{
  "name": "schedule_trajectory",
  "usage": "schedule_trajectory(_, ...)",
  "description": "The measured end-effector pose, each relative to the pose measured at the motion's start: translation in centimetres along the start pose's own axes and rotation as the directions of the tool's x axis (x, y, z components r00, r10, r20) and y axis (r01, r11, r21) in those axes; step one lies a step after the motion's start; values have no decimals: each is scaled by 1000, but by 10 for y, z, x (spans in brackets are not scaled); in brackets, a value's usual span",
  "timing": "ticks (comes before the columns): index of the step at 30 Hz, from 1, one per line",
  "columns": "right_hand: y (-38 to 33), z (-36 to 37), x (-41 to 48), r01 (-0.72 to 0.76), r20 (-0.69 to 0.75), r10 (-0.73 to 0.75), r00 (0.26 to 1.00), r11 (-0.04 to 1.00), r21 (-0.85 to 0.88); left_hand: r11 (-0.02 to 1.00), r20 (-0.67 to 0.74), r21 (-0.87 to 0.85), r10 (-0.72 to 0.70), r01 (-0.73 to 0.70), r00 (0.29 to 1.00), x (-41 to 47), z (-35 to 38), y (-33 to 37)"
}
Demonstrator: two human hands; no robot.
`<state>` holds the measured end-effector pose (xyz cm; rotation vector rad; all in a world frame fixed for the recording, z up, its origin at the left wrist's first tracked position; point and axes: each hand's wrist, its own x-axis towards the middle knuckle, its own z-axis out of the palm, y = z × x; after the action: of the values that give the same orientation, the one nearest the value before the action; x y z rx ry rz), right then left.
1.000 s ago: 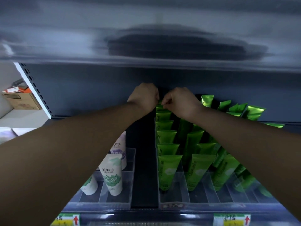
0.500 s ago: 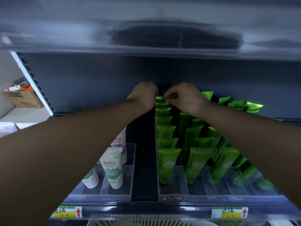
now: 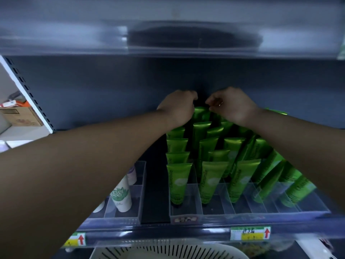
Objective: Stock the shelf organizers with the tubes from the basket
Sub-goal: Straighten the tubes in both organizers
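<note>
- Both hands reach to the back of the shelf, close together but apart. My left hand [image 3: 177, 109] and right hand [image 3: 235, 107] each have curled fingers.
- I cannot tell whether the left hand holds anything, because its fingertips are hidden behind its knuckles.
- On the right hand, the thumb and forefinger tips meet just at the crimped top edge of the rearmost green tube [image 3: 201, 114]. I cannot tell whether they pinch it or only touch it.
- That tube stands cap-down at the back of the right organizer [image 3: 261, 210], towards its left side. I cannot make out which lane it is in.
- In front of it, rows of green tubes [image 3: 180, 176] fill the clear lanes. Those at the left stand upright, and those at the right lean over.
- Beside it, across a dark strip of bare shelf, is the left organizer [image 3: 121, 214]. It holds a few white tubes [image 3: 121, 199], partly hidden behind my left forearm.
- Two price labels [image 3: 250, 233] with red arrows sit on the shelf's front edge.
- Below that edge I see the rim of the pale slotted basket [image 3: 168, 251]. Its contents are out of view.
- Far left, a cardboard box [image 3: 20, 114] rests on a pale surface.
</note>
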<state>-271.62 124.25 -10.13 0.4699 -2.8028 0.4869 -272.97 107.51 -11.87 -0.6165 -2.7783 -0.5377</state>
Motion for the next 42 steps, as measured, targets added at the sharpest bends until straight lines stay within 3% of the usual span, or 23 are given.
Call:
schedule_trajectory(7,9,3,-1,69,78,-62,995,993,-97,996,83,91,2,-9,997,13,10,9)
schedule_trajectory(15,9,10,0,210,83,-196,977,956,-204,982,41,179,-59,51,997,12,19,16)
schedule_trajectory(42,4,25,9,111,1,-111,994,993,39,989,57,144,-30,21,998,16,12,8)
